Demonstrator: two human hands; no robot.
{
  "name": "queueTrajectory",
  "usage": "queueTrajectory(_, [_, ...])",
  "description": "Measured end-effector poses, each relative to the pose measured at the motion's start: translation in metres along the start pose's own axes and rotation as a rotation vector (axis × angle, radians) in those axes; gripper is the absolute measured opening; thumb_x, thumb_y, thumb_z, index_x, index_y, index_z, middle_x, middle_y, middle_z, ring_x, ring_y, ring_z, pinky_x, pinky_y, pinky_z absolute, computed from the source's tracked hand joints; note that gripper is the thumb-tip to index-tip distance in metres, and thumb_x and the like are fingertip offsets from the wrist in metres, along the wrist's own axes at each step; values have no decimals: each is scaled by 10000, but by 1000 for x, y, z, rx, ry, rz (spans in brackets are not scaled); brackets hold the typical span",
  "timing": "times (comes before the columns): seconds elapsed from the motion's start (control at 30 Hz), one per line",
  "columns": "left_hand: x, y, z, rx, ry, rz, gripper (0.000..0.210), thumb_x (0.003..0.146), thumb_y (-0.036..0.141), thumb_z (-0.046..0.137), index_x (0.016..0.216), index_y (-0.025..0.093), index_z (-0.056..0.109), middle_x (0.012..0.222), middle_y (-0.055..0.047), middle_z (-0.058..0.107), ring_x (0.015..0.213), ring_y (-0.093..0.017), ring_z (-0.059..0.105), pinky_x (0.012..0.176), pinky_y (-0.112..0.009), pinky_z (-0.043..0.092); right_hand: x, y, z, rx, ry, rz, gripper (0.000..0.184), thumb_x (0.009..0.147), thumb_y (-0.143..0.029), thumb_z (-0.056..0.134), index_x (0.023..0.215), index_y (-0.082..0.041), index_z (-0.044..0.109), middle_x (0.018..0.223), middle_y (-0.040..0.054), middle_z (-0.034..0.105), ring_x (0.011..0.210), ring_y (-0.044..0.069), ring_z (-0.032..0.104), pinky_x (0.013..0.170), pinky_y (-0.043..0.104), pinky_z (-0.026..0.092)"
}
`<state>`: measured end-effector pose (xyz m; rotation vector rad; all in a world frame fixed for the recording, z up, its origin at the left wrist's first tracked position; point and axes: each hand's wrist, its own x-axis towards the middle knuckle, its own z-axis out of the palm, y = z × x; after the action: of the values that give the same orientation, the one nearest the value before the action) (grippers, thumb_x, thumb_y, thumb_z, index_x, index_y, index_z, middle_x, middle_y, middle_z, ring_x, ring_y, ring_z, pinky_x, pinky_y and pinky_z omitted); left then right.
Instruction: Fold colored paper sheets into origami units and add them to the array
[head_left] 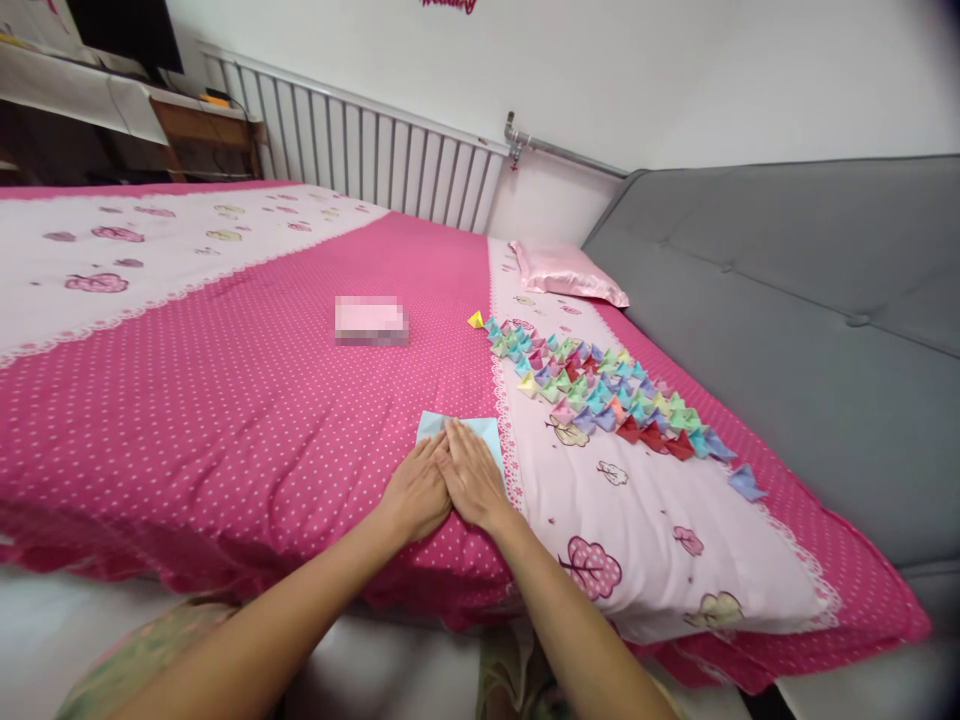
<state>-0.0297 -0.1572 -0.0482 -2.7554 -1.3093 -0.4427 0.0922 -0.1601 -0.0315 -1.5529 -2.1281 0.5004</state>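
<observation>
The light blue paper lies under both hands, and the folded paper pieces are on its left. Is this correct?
Only the side is wrong: the head view shows the folded paper pieces on the right of the light blue paper, which lies under the left hand and right hand.

Plenty of room leftward, a hand could sweep straight across the bed [247, 430] from the left hand [416, 490]! Ahead, 1 blurred pink block [369, 318] intrudes, passable either side. Off the right hand [474, 478], folded papers [600, 385] crowd the way, pillow [566, 272] and grey headboard [772, 310] behind them.
</observation>
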Motion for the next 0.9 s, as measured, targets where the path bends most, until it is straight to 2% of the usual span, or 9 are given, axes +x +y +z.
queueTrajectory(0.13, [2,-1,-10,-16,-44,-121,550,862,351,303,1332,71,363,1390,-157,371,1305,-238,295,1075,-404,175,2,10,-3,-40,8,58,661,898,-526,152,1387,-92,247,1454,115,230,1354,226,145,1099,404,74])
queueTrajectory(0.33, [5,-23,-18,-39,-60,-232,714,817,582,289,1323,89,389,1392,-162,366,1302,-287,289,1063,-433,168,4,20,-4,-83,37,177,693,873,-571,187,1385,-109,262,1457,104,228,1356,243,125,1089,420,32])
queueTrajectory(0.47, [2,-36,-22,13,-69,-340,684,845,550,254,1326,80,379,1392,-163,364,1306,-287,279,1059,-438,165,2,26,-7,-86,87,283,706,867,-559,235,1373,-69,282,1450,137,235,1350,267,144,1086,426,47])
queueTrajectory(0.57, [-5,-41,-27,52,-54,-418,630,874,481,240,1315,58,390,1375,-176,385,1294,-292,303,1051,-443,190,-2,30,-14,-33,167,342,678,874,-500,266,1347,-16,315,1416,189,293,1329,279,215,1077,417,124])
queueTrajectory(0.63, [-11,-43,-31,68,-35,-449,596,887,441,234,1294,46,415,1352,-184,417,1276,-290,337,1044,-443,214,-7,33,-21,46,229,356,641,851,-453,357,1336,-35,339,1367,195,379,1286,285,309,1053,411,204])
queueTrajectory(0.77, [-23,-42,-40,55,-5,-444,525,894,395,255,1225,60,487,1286,-174,500,1234,-273,403,1030,-431,261,-14,42,-34,350,298,480,692,723,-395,562,1322,-109,367,1198,164,554,1075,282,539,940,405,369])
queueTrajectory(0.9, [-31,-34,-50,-30,26,-386,470,895,362,278,1180,77,519,1242,-166,534,1180,-260,460,1014,-416,305,-15,48,-35,625,327,570,717,626,-386,656,1262,-137,440,989,110,659,923,267,615,835,392,450])
